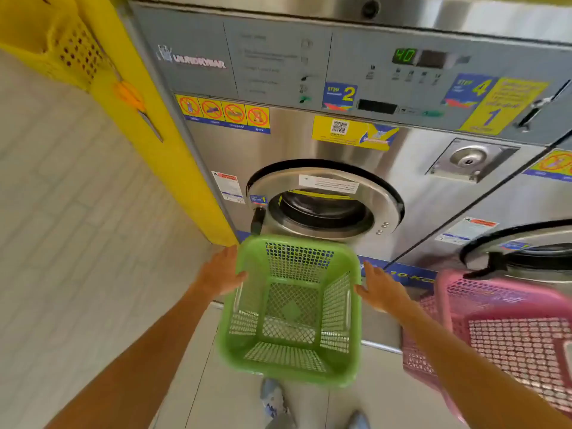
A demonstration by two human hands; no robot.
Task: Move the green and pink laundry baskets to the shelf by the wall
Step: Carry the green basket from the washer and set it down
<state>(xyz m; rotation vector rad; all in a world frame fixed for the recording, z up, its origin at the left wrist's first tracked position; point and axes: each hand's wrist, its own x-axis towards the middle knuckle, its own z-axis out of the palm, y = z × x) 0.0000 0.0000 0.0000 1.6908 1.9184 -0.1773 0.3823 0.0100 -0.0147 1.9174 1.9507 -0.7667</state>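
The empty green laundry basket (291, 363) is in the middle of the head view, in front of a washer door. My left hand (221, 272) presses flat against its left rim, and my right hand (382, 289) presses against its right rim, so the basket is held between both palms. Its lower edge hides part of my shoe, so it seems to be off the floor. The pink laundry basket (510, 335) is to the right, tilted, in front of a second washer and touched by neither hand.
A steel front-loading washer (325, 205) with its round door shut stands straight ahead, a second washer (526, 252) to its right. A yellow panel (173, 156) with hanging orange scissors (133, 100) and a yellow basket (71, 48) is at the left. Pale tiled floor (77, 243) lies at the left.
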